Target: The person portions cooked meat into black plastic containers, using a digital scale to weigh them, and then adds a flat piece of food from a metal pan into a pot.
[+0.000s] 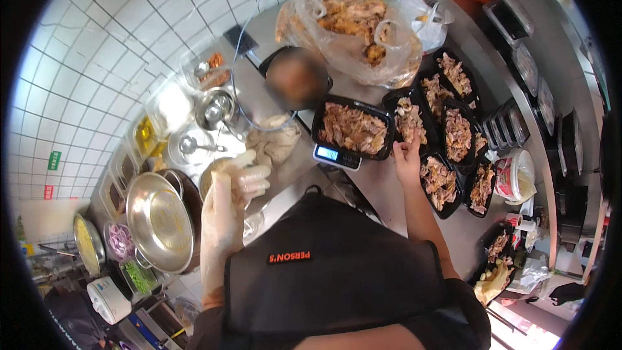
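Observation:
My left hand [243, 177], in a pale translucent glove, is raised over the left side of the counter with its fingers apart and nothing in them. My bare right hand [407, 158] pinches the near end of a black plastic tray [388, 102] of shredded meat. Just left of that hand, a larger black tray of shredded meat [352, 129] rests on a small digital scale [337, 156] with a lit display. Several more black trays of meat [459, 131] stand close together on the right. Behind them lies a clear plastic bag of cooked meat pieces [357, 22].
A round black container [297, 78] stands behind the scale, near a crumpled cloth [274, 141]. Steel bowls with ladles [214, 109] and a large steel pan [160, 223] occupy the left. A white tub [515, 175] and stacked black containers [505, 124] are at the right, beside a metal shelf.

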Motion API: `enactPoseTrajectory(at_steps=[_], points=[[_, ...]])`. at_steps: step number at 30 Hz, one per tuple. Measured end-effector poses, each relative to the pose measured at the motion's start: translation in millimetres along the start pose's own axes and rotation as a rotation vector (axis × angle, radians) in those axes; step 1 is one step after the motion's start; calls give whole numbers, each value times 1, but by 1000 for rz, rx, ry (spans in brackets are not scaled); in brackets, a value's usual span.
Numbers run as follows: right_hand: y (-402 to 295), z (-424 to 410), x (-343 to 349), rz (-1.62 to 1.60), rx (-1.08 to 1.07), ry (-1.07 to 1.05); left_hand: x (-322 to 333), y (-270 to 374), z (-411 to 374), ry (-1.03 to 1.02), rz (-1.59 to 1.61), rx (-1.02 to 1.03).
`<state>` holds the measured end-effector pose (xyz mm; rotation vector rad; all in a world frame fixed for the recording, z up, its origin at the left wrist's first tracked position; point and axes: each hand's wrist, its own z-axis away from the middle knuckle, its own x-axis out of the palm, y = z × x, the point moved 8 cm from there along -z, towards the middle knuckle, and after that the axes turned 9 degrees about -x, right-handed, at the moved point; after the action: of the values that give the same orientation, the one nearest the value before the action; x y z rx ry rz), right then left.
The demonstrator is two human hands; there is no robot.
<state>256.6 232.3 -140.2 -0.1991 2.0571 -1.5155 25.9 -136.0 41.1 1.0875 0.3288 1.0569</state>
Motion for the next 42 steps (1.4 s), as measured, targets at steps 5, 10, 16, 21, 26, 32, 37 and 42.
enactPoseTrajectory(at_steps=[5, 10, 16, 21, 26, 32, 37, 42], points=[[-28, 13, -20, -44, -56, -34, 1, 1, -17, -45, -54, 23], [-73, 9, -36, -39, -7, -48, 16, 8, -30, -128, -91, 23], [-88, 8, -55, -25, -85, -76, 37, 8, -41, -98, -104, -4], [-81, 1, -79, 58, -103, -60, 66, 11, -32, -21, -147, 59], [-78, -34, -119, 463, -245, 65, 74, -9, -37, 34, 81, -117], [-58, -72, -83, 769, -479, -43, 54, -26, -36, 204, -216, -95], [-39, -89, -29, 872, -437, -298, 55, -20, -35, 119, -180, 18], [-33, -109, -31, 838, -444, -321, 73, -7, -22, 155, -90, 1]])
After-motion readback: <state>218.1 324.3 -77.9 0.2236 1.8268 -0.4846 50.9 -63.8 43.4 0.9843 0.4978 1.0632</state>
